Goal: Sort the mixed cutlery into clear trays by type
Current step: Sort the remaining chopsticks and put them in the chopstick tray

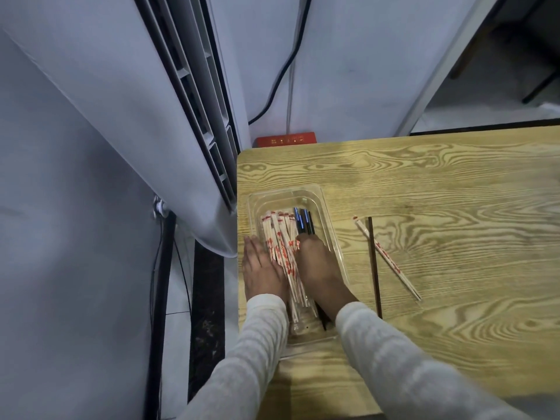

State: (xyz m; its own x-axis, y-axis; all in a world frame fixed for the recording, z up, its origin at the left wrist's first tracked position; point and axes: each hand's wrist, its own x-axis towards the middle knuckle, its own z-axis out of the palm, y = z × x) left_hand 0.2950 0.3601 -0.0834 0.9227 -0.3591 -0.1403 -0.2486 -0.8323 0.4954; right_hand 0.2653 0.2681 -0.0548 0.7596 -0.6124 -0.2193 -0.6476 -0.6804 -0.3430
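A clear plastic tray sits at the left edge of the wooden table. Inside lies a bundle of paper-wrapped chopsticks with red print, and several black chopsticks beside them. My left hand lies flat with straight fingers against the left side of the wrapped bundle. My right hand rests over the tray on the bundle's right side, its fingertips on the black chopsticks. One wrapped pair and one black chopstick lie loose on the table right of the tray.
A tall white air conditioner stands just left of the table. A red power strip with cables lies behind the table's far left corner. The table edge runs close along the tray's left side.
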